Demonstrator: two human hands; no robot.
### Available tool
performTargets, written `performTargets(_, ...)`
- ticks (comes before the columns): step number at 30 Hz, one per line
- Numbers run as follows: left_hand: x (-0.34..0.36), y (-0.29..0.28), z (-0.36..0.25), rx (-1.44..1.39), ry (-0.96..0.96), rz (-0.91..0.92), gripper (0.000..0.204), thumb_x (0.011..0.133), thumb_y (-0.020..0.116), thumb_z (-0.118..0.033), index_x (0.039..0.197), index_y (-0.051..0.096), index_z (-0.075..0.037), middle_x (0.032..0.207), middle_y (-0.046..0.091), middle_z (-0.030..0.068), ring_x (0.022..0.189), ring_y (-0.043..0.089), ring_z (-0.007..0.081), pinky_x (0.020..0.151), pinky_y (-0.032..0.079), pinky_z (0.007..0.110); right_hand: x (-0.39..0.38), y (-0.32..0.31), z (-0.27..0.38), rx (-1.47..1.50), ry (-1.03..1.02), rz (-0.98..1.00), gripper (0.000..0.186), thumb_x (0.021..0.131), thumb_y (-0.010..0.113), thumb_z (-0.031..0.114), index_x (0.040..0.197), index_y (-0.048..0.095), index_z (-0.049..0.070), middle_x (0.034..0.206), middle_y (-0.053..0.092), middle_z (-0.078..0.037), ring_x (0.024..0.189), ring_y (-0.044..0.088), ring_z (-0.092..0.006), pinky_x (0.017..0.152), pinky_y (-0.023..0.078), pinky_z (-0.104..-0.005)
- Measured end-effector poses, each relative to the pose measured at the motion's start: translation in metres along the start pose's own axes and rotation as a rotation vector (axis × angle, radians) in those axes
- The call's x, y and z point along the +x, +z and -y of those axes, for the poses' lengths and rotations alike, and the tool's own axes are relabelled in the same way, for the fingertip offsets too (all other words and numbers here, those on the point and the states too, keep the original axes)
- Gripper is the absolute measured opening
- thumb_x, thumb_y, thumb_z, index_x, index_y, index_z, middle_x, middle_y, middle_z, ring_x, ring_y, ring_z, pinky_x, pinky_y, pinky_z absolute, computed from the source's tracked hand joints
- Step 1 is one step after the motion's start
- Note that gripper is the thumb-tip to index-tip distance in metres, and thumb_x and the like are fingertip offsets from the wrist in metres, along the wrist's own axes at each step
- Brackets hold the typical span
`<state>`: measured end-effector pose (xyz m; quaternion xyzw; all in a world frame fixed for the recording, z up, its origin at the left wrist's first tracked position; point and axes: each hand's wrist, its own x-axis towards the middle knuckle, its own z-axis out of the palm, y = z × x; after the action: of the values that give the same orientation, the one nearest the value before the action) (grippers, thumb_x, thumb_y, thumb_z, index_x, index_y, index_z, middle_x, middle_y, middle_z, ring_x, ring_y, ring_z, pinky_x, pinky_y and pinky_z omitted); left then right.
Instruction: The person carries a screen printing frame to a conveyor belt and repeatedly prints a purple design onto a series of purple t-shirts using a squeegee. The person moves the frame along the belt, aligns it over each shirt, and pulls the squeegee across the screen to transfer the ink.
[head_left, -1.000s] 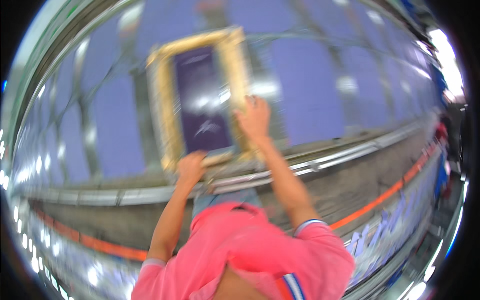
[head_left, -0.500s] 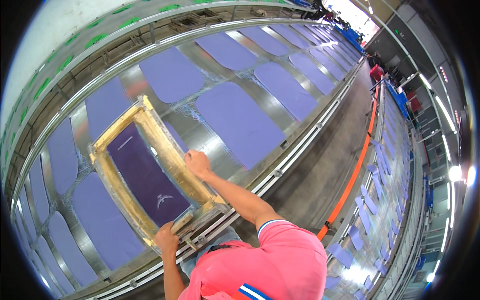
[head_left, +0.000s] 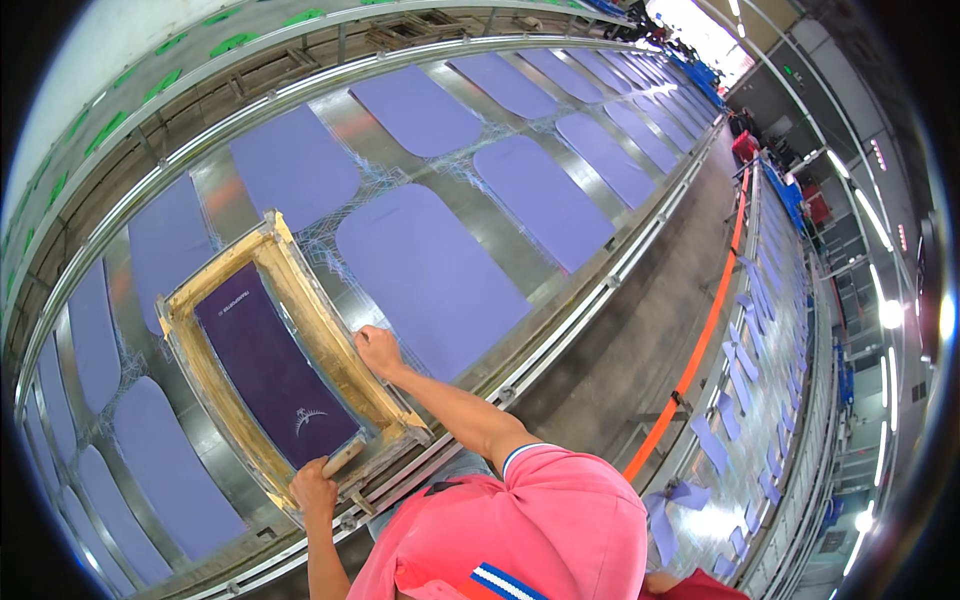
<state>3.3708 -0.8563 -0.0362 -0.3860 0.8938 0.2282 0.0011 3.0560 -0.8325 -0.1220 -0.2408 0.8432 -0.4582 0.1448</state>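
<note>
A screen-printing frame (head_left: 360, 392) with yellowish, worn rails lies over the near row of mauve sheets. Dark purple mesh (head_left: 268, 350) fills its middle, with a pale emblem at the near end and small lettering at the far end. My left hand (head_left: 313, 487), at the frame's near left corner, is closed around the end of a wooden-handled squeegee (head_left: 345, 456). The squeegee rests across the near end of the mesh. Upon the right rail, my right hand (head_left: 377, 350) has its fingers curled over the wood. The sheet beneath the frame is hidden.
Mauve sheets (head_left: 430, 270) in two rows cover the long metal table (head_left: 345, 300). A metal rail (head_left: 510, 390) runs along its near edge. Rightward are an orange strip (head_left: 690, 370) and another table with narrow mauve pieces (head_left: 708, 445). Another person's red sleeve (head_left: 700, 588) shows at lower right.
The view has shifted, so the sheets appear farther left and lower. The sheet edge beside the frame's right rail no longer shows. Another person's sleeve has come in. Both hands keep their holds.
</note>
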Motion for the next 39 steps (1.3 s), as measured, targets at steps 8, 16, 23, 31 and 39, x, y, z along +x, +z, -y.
performTargets(8, 0.004, -0.008, 0.003, 0.046, -0.056, 0.118, 0.037, 0.073, 0.06, -0.002, 0.104, 0.078, -0.01, 0.104, 0.074, 0.0137, 0.093, 0.07, 0.035, 0.085, 0.054, 0.047, -0.008, 0.009, -0.008, -0.028, -0.014, -0.014, 0.028, 0.089, 0.058, 0.025, 0.086, 0.072, 0.001, 0.079, 0.067, -0.025, 0.073, 0.066, -0.0421, 0.068, 0.05, -0.0481)
performTargets(16, -0.014, -0.006, 0.036, -0.03, 0.034, 0.005, 0.033, 0.075, 0.061, -0.008, 0.106, 0.074, -0.009, 0.107, 0.073, 0.013, 0.1, 0.069, 0.0321, 0.084, 0.054, 0.046, -0.002, 0.04, -0.015, -0.461, -0.306, 0.068, 0.03, 0.095, 0.05, 0.025, 0.088, 0.069, 0.004, 0.085, 0.069, -0.021, 0.079, 0.066, -0.0414, 0.074, 0.051, -0.0537)
performTargets(23, -0.037, 0.017, 0.029, -0.014, -0.012, 0.033, 0.029, 0.072, 0.068, -0.012, 0.101, 0.073, -0.009, 0.099, 0.072, 0.0111, 0.095, 0.07, 0.0307, 0.082, 0.055, 0.043, 0.013, 0.025, -0.022, -0.223, -0.184, 0.04, 0.028, 0.089, 0.058, 0.025, 0.086, 0.07, 0.0, 0.087, 0.069, -0.021, 0.08, 0.065, -0.0387, 0.073, 0.049, -0.048)
performTargets(31, -0.015, 0.051, 0.05, 0.027, 0.084, -0.149, 0.035, 0.07, 0.066, -0.009, 0.105, 0.066, -0.006, 0.103, 0.067, 0.008, 0.101, 0.066, 0.0267, 0.088, 0.052, 0.039, 0.007, 0.019, -0.014, -0.212, -0.069, 0.097, 0.032, 0.093, 0.055, 0.024, 0.09, 0.071, -0.004, 0.076, 0.068, -0.02, 0.071, 0.063, -0.0372, 0.069, 0.046, -0.0466)
performTargets(39, 0.218, -0.017, 0.094, 0.04, 0.042, -0.275, 0.02, 0.075, 0.06, -0.007, 0.091, 0.07, -0.012, 0.094, 0.071, 0.0127, 0.088, 0.07, 0.0327, 0.078, 0.055, 0.043, 0.019, 0.021, 0.022, -0.365, -0.28, -0.077, 0.042, 0.1, 0.059, 0.03, 0.127, 0.061, -0.002, 0.125, 0.053, -0.024, 0.119, 0.049, -0.0386, 0.104, 0.038, -0.0444)
